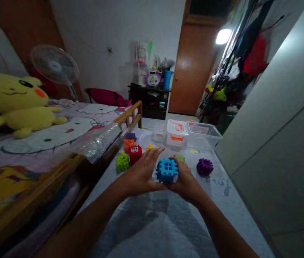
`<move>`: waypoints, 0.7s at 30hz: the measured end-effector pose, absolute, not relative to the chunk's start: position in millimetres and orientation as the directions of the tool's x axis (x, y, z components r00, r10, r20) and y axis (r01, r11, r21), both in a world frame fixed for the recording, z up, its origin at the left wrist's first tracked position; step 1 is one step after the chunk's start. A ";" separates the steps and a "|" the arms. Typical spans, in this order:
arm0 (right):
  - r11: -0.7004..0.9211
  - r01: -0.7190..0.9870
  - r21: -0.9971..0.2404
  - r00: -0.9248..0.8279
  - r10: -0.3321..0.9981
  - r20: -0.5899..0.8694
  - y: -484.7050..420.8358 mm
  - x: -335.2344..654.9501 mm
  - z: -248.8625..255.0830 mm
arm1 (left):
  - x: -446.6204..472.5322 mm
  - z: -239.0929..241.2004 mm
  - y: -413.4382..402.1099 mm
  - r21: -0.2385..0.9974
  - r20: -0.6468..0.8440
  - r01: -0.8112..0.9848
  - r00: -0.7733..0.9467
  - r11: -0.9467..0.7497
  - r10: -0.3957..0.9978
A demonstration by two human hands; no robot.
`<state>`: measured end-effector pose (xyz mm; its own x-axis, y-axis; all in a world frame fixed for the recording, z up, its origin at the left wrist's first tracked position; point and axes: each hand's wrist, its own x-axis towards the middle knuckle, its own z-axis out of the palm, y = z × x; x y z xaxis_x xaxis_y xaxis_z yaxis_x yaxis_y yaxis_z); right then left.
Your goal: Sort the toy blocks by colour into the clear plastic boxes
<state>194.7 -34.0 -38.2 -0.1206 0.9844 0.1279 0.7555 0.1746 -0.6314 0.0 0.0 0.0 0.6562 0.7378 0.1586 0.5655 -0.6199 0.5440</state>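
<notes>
A blue cube (167, 170) built of toothed plastic blocks sits between my two hands above a grey cloth (152, 218). My left hand (142, 172) presses against its left side with the fingers stretched forward. My right hand (184, 179) is wrapped round its right side. A flat green piece (179, 157) shows just behind my right hand. Other block cubes lie near: a lime-green cube (122, 162), a red cube (135, 153), an orange cube (128, 143), a dark purple cube (131, 136) and a purple cube (204, 166) to the right.
A clear plastic box (204, 133) with a white, orange-latched lid (177, 129) stands behind the blocks. A bed with a yellow plush toy (17, 104) and a clear plastic bag (98, 141) runs along the left. A pale cabinet wall (275, 136) rises on the right.
</notes>
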 end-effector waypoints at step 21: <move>0.283 0.831 -0.479 -0.230 0.959 0.167 -14.3 187.3 -53.7 | 18.7 -6.0 17.5 0.491 0.038 0.534 0.776 -0.688 0.630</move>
<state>187.3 -14.3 -53.7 -0.2303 0.9587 0.1667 0.8310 0.2829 -0.4790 18.7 17.5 -6.0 0.7760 0.6296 0.0379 0.5341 -0.6879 0.4914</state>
